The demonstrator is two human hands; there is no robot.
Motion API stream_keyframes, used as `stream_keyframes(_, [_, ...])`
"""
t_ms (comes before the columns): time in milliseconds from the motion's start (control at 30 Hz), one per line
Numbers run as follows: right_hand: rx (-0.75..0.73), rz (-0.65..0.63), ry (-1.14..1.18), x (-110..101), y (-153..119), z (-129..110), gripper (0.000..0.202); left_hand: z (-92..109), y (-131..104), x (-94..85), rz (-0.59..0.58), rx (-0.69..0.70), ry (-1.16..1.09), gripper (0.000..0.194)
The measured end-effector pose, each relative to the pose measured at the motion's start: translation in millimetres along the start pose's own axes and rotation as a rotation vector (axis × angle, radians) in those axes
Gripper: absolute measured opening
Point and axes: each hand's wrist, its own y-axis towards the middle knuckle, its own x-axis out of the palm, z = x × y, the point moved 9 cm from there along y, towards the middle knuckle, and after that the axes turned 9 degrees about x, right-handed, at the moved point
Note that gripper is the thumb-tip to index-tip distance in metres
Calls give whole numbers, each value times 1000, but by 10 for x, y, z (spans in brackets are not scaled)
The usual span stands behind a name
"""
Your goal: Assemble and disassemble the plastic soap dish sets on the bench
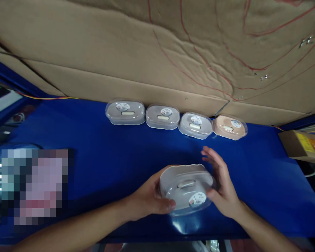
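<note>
A grey oval plastic box (176, 192) with a clear cover, a pale raised bar and a round white label is tilted above the blue table. My left hand (153, 196) grips its left end, thumb across the cover and fingers hidden behind. At the box's right end, my right hand (223, 185) has its fingers stretched up and apart, with the thumb at the cover's edge; whether the thumb presses on it I cannot tell. Further back stand three similar grey boxes (133, 119) and a peach-coloured box (225, 134) in a row.
Blue sheeting covers the table (115, 150). A cardboard wall (94, 52) with red lines rises behind the row. On the right sits a small carton (294, 143) with a yellow label. Something at the left is blurred into blocks. Thin wires run along the table's back edge.
</note>
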Motion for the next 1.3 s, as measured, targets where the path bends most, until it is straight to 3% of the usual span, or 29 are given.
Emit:
stream_keyframes(133, [197,-180,218,144,42,214,71,21,-25,-51,-53,74,42,77])
stream_keyframes(433, [202,-125,271,121,12,202,64,32,-56,-20,-109,58,130,78])
stream_keyframes(533, [215,-91,262,83,51,202,59,92,2,-44,-63,70,137,80])
stream_keyframes(667, [280,-41,244,13,88,305,51,140,65,-123,18,37,391,72])
stream_keyframes(767, [315,-70,203,-3,111,394,54,117,94,-190,77,-27,430,67])
stream_keyframes(900, [175,-115,106,-46,168,363,79,135,145,-337,215,-49,343,75])
stream_keyframes(1033, [-52,-136,-264,-26,150,220,113,199,189,-411,283,-31,346,77])
stream_keyframes(1167, [-41,-228,-389,65,116,200,102,231,184,-375,257,-10,368,76])
stream_keyframes(1300, [-35,-223,-423,41,70,90,104,222,166,-287,176,-1,357,77])
